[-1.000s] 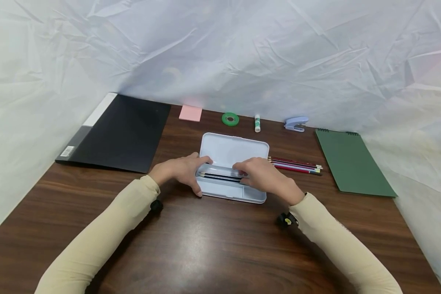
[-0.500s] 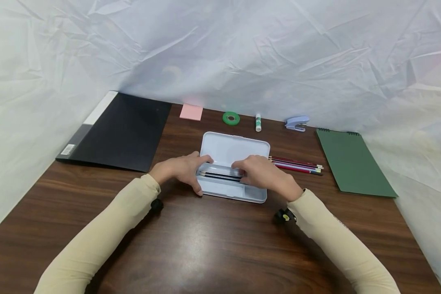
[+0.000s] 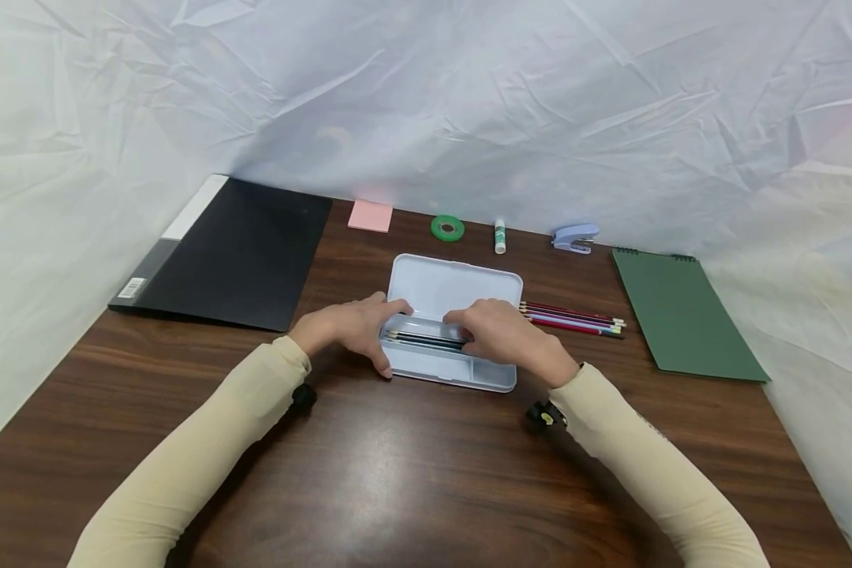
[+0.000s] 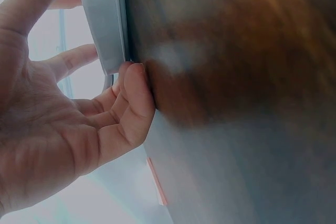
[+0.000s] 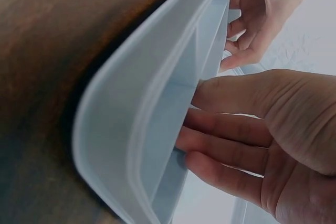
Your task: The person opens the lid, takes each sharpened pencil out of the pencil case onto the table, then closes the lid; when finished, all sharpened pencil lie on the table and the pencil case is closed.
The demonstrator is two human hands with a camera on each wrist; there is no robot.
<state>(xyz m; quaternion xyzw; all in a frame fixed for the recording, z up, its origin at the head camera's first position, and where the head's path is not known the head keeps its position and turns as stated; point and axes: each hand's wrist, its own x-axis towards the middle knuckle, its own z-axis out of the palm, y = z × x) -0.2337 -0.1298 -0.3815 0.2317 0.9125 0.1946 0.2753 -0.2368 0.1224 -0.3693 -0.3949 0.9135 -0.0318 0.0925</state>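
A pale pencil case (image 3: 429, 364) lies open on the wooden table, its lid tipped back. My left hand (image 3: 358, 323) holds the case's left end, thumb at the front and fingers at the back. In the left wrist view, curled fingers (image 4: 137, 90) touch the case's edge (image 4: 105, 19). Several dark pencils (image 3: 426, 341) lie lengthwise in the case's long compartment. My right hand (image 3: 504, 335) reaches in over their right ends. In the right wrist view, its fairly straight fingers (image 5: 226, 140) dip past the divider; their tips and any pencil there are largely hidden.
Right of the case lie several red and lilac pencils (image 3: 575, 318) and a green spiral notepad (image 3: 689, 315). A black folder (image 3: 234, 260) occupies the left. Along the back are pink sticky notes (image 3: 370, 215), green tape (image 3: 447, 229), a glue stick (image 3: 500, 237) and a stapler (image 3: 574, 237).
My right hand has shifted slightly left inside the case, and the dark pencils under it look a little more spread. The left hand has stayed on the case's left end.
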